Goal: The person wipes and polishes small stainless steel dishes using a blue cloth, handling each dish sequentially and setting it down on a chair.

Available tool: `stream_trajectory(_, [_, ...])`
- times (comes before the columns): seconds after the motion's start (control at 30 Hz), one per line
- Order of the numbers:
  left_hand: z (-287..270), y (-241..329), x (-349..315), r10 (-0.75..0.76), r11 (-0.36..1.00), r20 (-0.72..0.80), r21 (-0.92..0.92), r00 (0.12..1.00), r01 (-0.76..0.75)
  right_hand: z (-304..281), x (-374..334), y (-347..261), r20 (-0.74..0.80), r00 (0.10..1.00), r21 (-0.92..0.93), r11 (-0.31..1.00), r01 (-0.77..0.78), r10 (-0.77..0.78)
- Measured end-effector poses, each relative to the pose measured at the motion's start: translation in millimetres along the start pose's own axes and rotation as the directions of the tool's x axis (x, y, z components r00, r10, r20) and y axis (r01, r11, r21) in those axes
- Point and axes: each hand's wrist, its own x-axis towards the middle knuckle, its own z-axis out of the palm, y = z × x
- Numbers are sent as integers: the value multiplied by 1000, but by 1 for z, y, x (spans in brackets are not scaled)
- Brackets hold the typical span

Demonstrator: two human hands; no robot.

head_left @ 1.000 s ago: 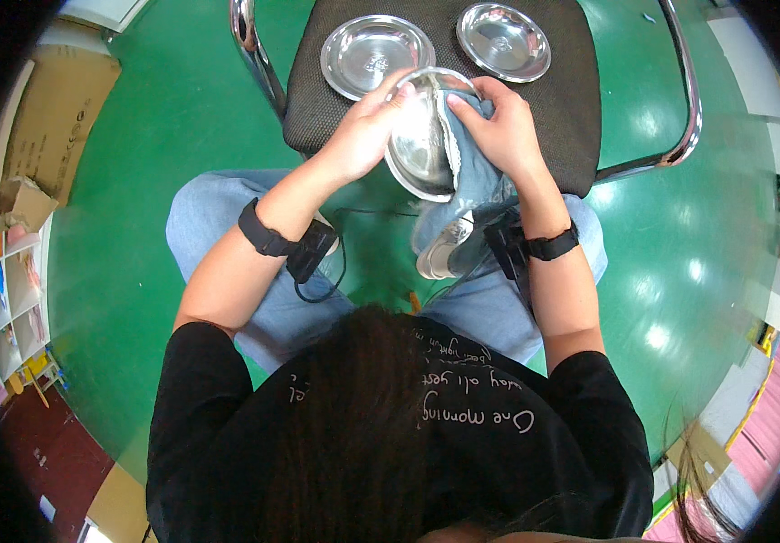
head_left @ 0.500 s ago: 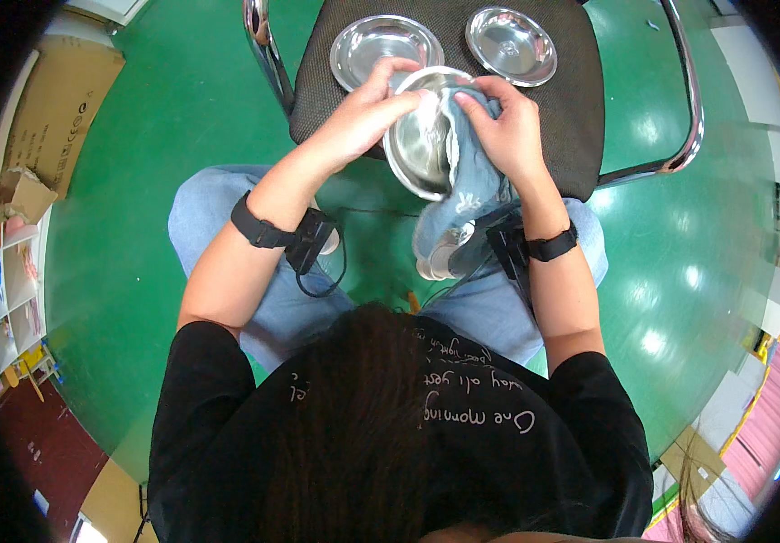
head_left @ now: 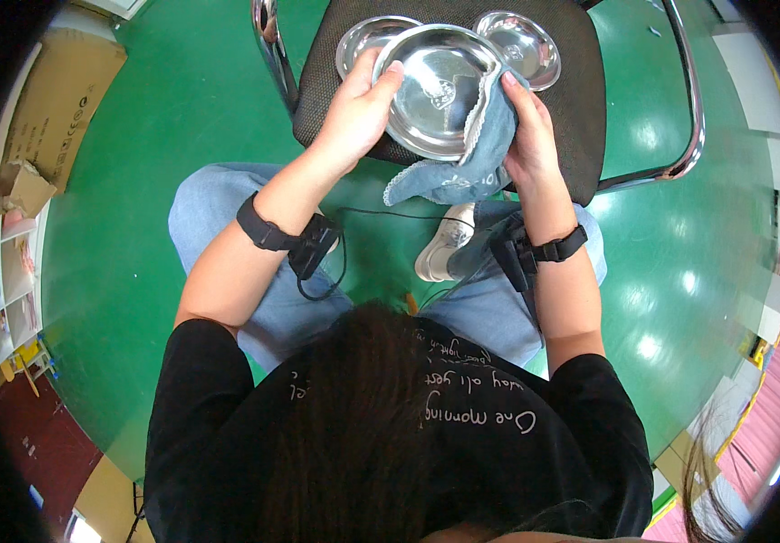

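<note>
Between my two hands is a shiny round metal plate (head_left: pixel 426 95), its hollow side facing up toward me. My left hand (head_left: pixel 358 109) grips the left rim, thumb on top and fingers hidden beneath. My right hand (head_left: pixel 531 131) holds a blue-grey cloth (head_left: pixel 489 140) with a pale scalloped edge against the right rim, and the cloth drapes below the plate. Two more metal plates lie on the chair seat beyond: a left plate (head_left: pixel 354 43), partly covered by the held one, and a right plate (head_left: pixel 535 54).
The dark mesh chair seat (head_left: pixel 571 118) stands in front of me, with a chrome armrest (head_left: pixel 693 136) at its right. Black devices (head_left: pixel 313 249) are strapped to both forearms, with a cable hanging between my knees. A cardboard box (head_left: pixel 68 100) and a white shelf (head_left: pixel 9 281) stand at the left.
The held plate has turned from steeply tilted to facing me more fully and shifted slightly up. My right hand has moved down along the rim, and the cloth now hangs toward the left beneath it.
</note>
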Motion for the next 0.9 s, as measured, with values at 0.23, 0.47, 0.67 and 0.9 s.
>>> stream_trajectory(0.23, [5,-7,-6,238,971,-86,18,967,-237,7,-8,-1,117,983,161,974,-160,142])
stream_trajectory(0.47, [-5,-15,0,170,979,-39,122,985,-164,5,-15,5,242,922,93,939,-332,302])
stream_trajectory(0.67, [-6,-10,3,299,919,32,258,954,-297,11,-12,12,129,947,2,955,-298,295])
stream_trajectory(0.9, [-9,-5,8,228,902,106,350,968,-251,13,-13,3,17,971,-243,943,-228,239])
